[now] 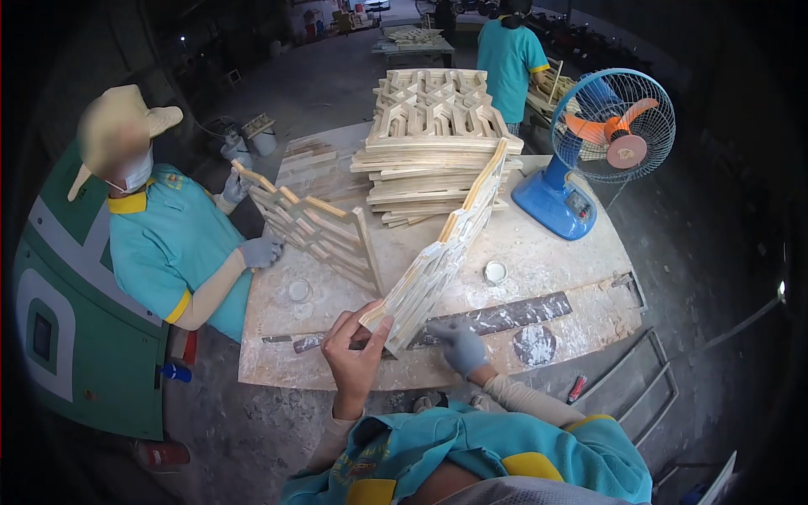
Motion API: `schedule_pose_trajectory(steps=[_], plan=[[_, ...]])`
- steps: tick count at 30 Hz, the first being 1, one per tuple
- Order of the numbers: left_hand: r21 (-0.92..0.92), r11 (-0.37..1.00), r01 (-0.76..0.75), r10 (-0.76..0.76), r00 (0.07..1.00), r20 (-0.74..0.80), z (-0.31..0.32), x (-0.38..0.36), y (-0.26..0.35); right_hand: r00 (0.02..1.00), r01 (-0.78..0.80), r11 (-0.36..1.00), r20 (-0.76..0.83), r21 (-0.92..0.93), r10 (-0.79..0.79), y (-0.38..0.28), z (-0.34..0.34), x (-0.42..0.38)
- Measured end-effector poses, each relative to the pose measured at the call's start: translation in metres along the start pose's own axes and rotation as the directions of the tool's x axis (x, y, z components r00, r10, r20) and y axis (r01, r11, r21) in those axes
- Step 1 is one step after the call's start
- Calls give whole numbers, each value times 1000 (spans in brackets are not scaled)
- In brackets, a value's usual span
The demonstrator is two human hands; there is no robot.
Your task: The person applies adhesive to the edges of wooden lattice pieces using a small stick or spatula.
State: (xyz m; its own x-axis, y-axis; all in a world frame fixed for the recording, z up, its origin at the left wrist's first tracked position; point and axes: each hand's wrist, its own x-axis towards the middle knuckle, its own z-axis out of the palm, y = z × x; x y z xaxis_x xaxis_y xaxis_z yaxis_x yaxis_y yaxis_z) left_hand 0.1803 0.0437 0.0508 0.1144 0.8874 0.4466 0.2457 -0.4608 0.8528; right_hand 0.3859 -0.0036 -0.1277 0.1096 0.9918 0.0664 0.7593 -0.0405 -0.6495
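A pale wooden lattice panel (446,244) stands tilted on edge above the table. My bare left hand (355,349) is closed around its lower near corner. My right hand (464,348), in a grey glove, is right of the panel's lower end, its fingers bent together toward the lattice; what they hold, if anything, is too small to make out. Beneath and beside it lies a dark, white-smeared strip (522,316). A small cup of white paste (495,272) sits beyond, and a round white-smeared patch (534,345) is to the right.
Across the table (589,278), a tall stack of lattice panels (433,105) stands at the back, with a blue fan (555,202) at its right. A co-worker (172,240) at the left holds another panel (316,223). Another person (509,63) stands farther back.
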Motion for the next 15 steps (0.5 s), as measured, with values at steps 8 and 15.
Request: schedule_pose_trajectory(steps=[8,15], plan=[[-61,998,11,-5,995,101,-10,8,-7,980,43,993,196,-113,-21,-26,8,-13],[-38,999,-14,22,978,205,-17,17,-13,989,-59,997,-138,-42,53,-9,19,-10]])
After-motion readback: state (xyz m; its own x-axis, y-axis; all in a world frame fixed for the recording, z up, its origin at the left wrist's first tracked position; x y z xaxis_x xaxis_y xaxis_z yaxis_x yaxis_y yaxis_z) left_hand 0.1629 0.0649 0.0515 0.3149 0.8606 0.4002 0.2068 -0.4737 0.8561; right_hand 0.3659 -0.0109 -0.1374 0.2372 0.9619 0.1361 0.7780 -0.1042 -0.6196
